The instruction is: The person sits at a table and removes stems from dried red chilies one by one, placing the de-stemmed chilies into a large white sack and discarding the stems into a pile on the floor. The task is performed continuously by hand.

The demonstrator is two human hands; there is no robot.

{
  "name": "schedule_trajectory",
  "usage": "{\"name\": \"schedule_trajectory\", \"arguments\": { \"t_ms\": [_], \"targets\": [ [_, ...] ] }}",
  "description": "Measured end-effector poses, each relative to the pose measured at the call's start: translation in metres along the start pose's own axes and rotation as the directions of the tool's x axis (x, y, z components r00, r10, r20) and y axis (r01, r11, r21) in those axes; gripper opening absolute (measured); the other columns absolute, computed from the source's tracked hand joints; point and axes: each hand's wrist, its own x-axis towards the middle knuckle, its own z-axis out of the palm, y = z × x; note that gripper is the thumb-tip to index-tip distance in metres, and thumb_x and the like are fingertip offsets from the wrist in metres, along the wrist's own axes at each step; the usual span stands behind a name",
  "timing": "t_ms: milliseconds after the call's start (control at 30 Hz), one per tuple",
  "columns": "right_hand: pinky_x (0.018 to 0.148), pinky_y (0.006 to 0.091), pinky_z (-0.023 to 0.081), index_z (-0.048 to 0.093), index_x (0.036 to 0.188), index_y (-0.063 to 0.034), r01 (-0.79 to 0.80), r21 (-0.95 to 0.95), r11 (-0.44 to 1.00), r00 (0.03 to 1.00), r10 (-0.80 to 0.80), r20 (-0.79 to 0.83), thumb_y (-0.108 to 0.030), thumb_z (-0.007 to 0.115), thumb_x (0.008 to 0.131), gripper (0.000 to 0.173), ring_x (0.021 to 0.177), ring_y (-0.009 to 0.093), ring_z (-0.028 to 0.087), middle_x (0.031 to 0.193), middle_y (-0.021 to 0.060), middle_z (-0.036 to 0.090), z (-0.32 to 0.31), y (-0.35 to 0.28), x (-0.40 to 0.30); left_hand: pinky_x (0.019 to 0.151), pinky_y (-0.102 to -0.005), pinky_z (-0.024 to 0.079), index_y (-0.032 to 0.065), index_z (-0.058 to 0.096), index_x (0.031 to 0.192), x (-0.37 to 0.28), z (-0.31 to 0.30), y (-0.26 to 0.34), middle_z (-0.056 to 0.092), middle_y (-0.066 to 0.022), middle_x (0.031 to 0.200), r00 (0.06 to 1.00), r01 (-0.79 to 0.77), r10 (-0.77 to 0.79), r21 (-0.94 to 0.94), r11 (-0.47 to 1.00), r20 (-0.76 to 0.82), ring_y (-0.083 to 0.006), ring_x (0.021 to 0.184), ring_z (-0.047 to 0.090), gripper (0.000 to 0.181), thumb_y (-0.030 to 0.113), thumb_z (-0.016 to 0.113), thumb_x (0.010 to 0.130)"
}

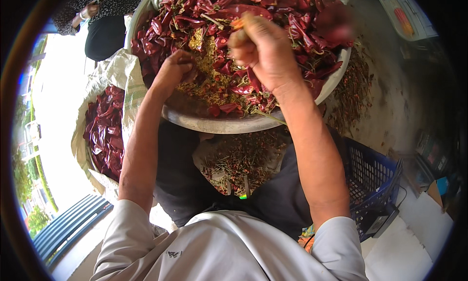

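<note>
A wide metal basin [219, 127] in front of me is heaped with dried red chili peppers [204, 5]. Yellow chili seeds [208, 58] lie loose among the pods near its middle. My left hand [174, 69] is low at the basin's left side, its fingers pinched on a dark red chili pod [193, 75] that is partly blurred. Above the heap, my right hand [263, 49] is curled and blurred by motion. An orange-red chili piece [237, 24] shows at its thumb and fingertips; the palm is hidden.
An open woven sack [129, 74] of dried chilies [106, 135] stands at the left. Stems and scraps [245, 156] litter the floor between my legs. On the right is a blue plastic basket [373, 164]. Another person's hand [89, 10] appears at top left, near a slatted bench [73, 222] below.
</note>
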Motion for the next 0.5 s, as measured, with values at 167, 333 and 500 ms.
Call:
{"name": "schedule_trajectory", "arguments": {
  "t_ms": [167, 333, 500],
  "targets": [
    [0.064, 0.0248, 0.061, 0.061, 0.098, -0.0027, -0.119, -0.059, 0.991, 0.989, 0.124, 0.086, -0.020, 0.063, 0.097, 0.018, 0.082, 0.019, 0.073, 0.095, 0.0119, 0.069, 0.001, 0.010, -0.003, 0.084, -0.0437, 0.054, 0.0018, 0.066, 0.114, 0.034, -0.009, -0.056, 0.069, -0.0228, 0.101, 0.986, -0.136, 0.160, 0.811, 0.569, 0.053, -0.0344, 0.098, 0.068, 0.045, 0.026, 0.074, 0.078],
    [0.066, 0.0246, 0.058, 0.058, 0.106, 0.0001, -0.045, -0.069, 0.997, 0.998, 0.047, 0.040, -0.014, 0.058, 0.096, 0.017, 0.084, 0.017, 0.070, 0.092, 0.0111, 0.067, -0.010, 0.013, -0.001, 0.085, -0.0406, 0.054, 0.0062, 0.073, 0.103, 0.030, 0.005, -0.040, 0.072, -0.0188, 0.096, 0.976, -0.182, 0.188, 0.900, 0.397, 0.114, -0.0338, 0.095, 0.069, 0.035, 0.023, 0.076, 0.072],
    [0.065, 0.0232, 0.051, 0.061, 0.110, -0.0036, -0.202, -0.166, 0.965, 0.979, 0.201, -0.023, -0.018, 0.057, 0.098, 0.020, 0.078, 0.011, 0.061, 0.091, 0.0042, 0.063, -0.017, 0.014, 0.000, 0.088, -0.0322, 0.051, 0.0031, 0.068, 0.112, -0.006, 0.009, 0.004, 0.071, -0.0094, 0.104, 0.975, -0.210, 0.214, 0.505, 0.837, 0.052, -0.0192, 0.097, 0.066, 0.037, -0.001, 0.071, 0.075]
  ]
}}
